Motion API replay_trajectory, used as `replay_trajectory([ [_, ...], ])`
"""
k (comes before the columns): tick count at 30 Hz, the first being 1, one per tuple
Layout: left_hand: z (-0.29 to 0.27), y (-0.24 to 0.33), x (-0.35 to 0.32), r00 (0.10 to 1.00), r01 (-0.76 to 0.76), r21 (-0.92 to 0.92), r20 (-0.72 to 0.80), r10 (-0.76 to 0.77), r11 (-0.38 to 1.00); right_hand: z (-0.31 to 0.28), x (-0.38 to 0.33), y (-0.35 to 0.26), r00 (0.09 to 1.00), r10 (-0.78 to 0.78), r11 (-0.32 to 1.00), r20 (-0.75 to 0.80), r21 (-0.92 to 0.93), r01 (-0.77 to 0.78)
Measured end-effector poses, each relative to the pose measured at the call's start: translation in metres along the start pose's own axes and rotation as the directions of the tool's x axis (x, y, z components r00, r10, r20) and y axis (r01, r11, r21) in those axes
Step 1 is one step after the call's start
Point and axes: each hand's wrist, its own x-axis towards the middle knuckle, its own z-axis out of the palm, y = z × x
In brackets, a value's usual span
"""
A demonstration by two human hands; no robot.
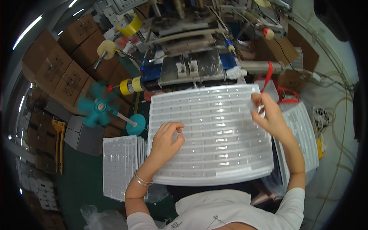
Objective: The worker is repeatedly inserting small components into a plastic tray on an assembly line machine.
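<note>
A stack of pale plastic trays with rows of small slots lies in front of me. Over its left part is my left hand, fingers curled toward the thumb; whatever is between them is too small to make out. My right hand is raised at the far right corner of the top tray, thumb and fingers curled together round a small, clear, shiny piece whose kind I cannot tell. Beyond the trays stands a press machine, with two small white blocks on its metal bed.
More trays stand at the left and right. A teal fan is at the left, near stacked cardboard boxes. Yellow tape rolls sit on the machine's left side. A red strap hangs at its right.
</note>
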Motion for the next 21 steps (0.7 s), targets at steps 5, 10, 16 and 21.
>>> replay_trajectory([
  [5,0.011,-0.032,0.050,0.983,-0.060,0.256,-0.155,0.102,0.965,0.016,0.035,0.007,0.993,-0.098,0.994,-0.068,0.049,0.102],
  [10,0.022,-0.045,0.161,0.900,-0.081,0.575,-0.308,0.307,0.814,0.042,0.080,0.005,0.989,-0.078,0.992,-0.129,0.092,0.091],
  [16,0.044,-0.055,0.241,0.934,-0.125,0.664,-0.172,0.313,0.737,0.079,0.142,0.030,0.978,-0.074,0.997,-0.196,-0.008,0.074],
  [21,0.019,-0.032,0.192,0.853,-0.356,0.378,-0.242,0.463,0.854,0.116,0.189,0.042,0.897,-0.351,0.918,-0.269,-0.285,0.274],
])
